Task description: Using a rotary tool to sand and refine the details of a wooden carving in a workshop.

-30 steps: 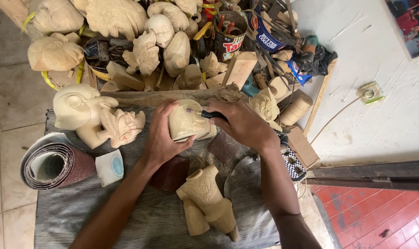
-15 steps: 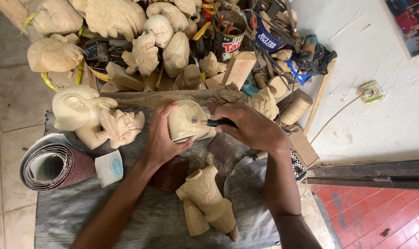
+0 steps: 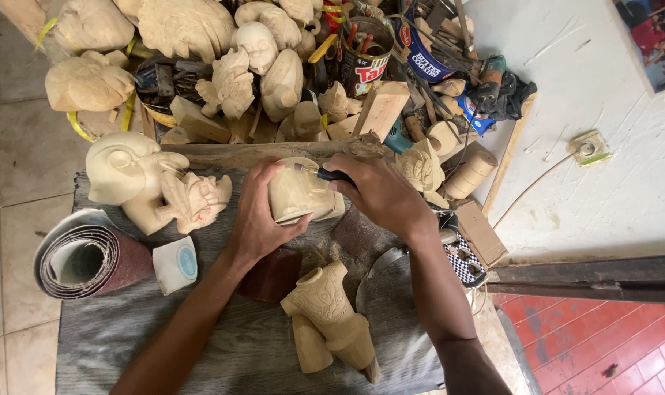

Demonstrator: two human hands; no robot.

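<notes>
While the left hand (image 3: 256,219) wraps around the pale wooden carving (image 3: 297,194) and steadies it near the middle of the view, the right hand (image 3: 380,194) is closed on a dark-handled tool (image 3: 331,174) whose thin metal tip meets the top of the piece at about twelve o'clock. The carving rests on a grey cloth (image 3: 128,336) spread over the bench, with a rough wooden plank (image 3: 274,152) just behind it.

To do this cut well, I judge the left hand should keep the piece from turning, with its fingers clear of the tip's path, and the right should work in short, light strokes.

At nine o'clock from the carving stands a large bird-like figure (image 3: 138,183); at six o'clock lies a smaller carved figure (image 3: 329,314). At eight o'clock are a roll of sandpaper (image 3: 84,260) and a small white roll (image 3: 175,263). From eleven to one o'clock is a heap of unfinished heads and blocks (image 3: 230,58), with a tin of tools (image 3: 365,55) among them.

The tool's tip is too small to tell its shape, the carving's near face is covered by both hands, and the heap is cut off at the top edge.
</notes>
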